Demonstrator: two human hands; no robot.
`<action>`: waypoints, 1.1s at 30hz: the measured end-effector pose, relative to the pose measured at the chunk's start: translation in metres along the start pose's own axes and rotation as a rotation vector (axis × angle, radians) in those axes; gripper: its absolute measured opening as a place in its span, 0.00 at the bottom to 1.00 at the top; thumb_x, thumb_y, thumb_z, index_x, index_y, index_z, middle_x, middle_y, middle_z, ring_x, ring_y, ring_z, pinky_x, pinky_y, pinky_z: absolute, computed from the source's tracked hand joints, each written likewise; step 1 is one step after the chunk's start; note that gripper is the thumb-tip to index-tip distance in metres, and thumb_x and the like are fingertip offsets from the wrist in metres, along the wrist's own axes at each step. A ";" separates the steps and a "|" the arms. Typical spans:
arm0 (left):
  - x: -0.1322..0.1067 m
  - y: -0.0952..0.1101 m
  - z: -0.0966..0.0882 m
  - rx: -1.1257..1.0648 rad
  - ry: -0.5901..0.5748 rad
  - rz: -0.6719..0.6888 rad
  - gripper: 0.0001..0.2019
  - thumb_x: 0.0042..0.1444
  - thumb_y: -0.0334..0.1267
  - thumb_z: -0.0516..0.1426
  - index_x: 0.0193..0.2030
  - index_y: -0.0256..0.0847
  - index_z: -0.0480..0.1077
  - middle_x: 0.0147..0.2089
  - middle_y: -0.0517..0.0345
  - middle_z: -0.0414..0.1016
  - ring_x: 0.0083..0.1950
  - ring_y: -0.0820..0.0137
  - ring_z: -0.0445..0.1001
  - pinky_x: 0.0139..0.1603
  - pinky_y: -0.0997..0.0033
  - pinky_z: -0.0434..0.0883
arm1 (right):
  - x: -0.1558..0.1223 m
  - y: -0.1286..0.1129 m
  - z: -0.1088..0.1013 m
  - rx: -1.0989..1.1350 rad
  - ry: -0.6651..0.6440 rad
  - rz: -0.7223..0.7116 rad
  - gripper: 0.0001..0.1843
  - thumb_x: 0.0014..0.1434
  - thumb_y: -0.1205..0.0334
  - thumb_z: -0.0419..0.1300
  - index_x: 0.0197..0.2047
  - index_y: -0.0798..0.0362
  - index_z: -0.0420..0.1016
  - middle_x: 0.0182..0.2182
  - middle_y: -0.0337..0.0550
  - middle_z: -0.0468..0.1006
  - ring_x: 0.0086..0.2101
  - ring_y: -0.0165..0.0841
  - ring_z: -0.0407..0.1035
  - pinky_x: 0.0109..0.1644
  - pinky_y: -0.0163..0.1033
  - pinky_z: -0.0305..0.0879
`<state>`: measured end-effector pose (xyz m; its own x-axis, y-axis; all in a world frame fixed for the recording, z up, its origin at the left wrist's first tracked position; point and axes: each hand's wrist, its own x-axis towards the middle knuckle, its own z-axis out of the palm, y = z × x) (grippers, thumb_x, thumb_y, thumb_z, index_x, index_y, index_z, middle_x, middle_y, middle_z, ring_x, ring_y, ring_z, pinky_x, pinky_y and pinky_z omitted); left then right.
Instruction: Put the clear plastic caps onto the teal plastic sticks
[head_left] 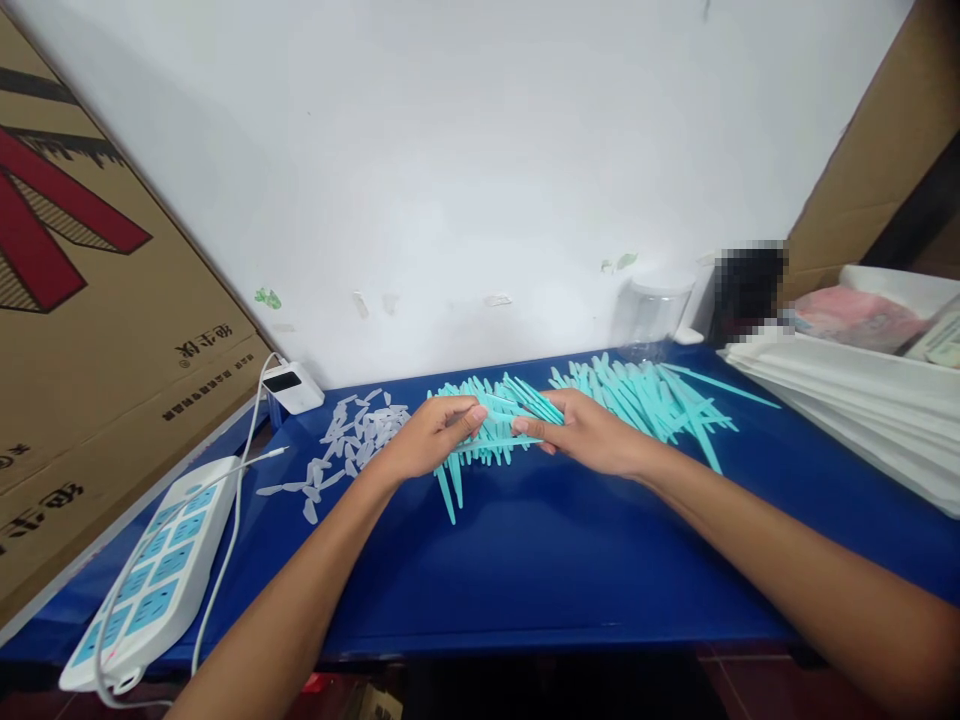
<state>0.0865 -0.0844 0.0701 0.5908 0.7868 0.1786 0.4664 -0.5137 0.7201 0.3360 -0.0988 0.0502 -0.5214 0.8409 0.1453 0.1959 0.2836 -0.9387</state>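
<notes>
Both hands meet over a middle pile of thin turquoise plastic sticks (487, 450) on the blue table. My right hand (596, 432) is closed around several of these sticks, which fan out up and to the left from its fingers. With thumb and fingertips pressed together, my left hand (436, 437) pinches the end of a turquoise stick; the fingertips partly hide it. One stick lies level between the two hands. To the left of my left hand is a loose heap of small frosted, leaf-shaped pieces (367, 430). A second pile of turquoise sticks (645, 395) lies beyond my right hand.
A white power strip (161, 570) with a cable stands at the left edge, near a small white device with a dark screen (292, 386). Behind are a white wall and a clear jar (655, 315). Stacked white trays (847, 385) sit right; a cardboard box (97, 300) rises left.
</notes>
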 end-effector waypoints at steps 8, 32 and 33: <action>0.001 -0.011 -0.006 -0.063 0.057 -0.085 0.24 0.70 0.57 0.50 0.35 0.39 0.69 0.25 0.65 0.56 0.25 0.75 0.55 0.26 0.75 0.54 | 0.002 0.000 -0.006 -0.101 0.091 0.005 0.24 0.66 0.39 0.60 0.31 0.51 0.69 0.23 0.35 0.70 0.23 0.29 0.59 0.29 0.35 0.53; -0.002 -0.017 0.013 -0.171 0.159 -0.049 0.24 0.70 0.56 0.52 0.31 0.39 0.66 0.21 0.67 0.57 0.22 0.77 0.54 0.24 0.75 0.55 | 0.001 -0.005 -0.006 -0.160 0.147 -0.096 0.26 0.68 0.42 0.60 0.26 0.51 0.66 0.21 0.33 0.67 0.23 0.29 0.62 0.30 0.36 0.57; -0.002 -0.017 0.014 -0.179 0.162 -0.048 0.24 0.70 0.56 0.53 0.31 0.39 0.66 0.21 0.67 0.57 0.22 0.77 0.54 0.24 0.76 0.54 | 0.001 -0.004 -0.006 -0.155 0.147 -0.101 0.26 0.68 0.42 0.60 0.26 0.51 0.65 0.21 0.33 0.67 0.23 0.29 0.61 0.30 0.36 0.57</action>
<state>0.0868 -0.0820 0.0486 0.4510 0.8608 0.2359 0.3586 -0.4168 0.8353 0.3395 -0.0966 0.0560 -0.4203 0.8597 0.2903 0.2797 0.4271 -0.8599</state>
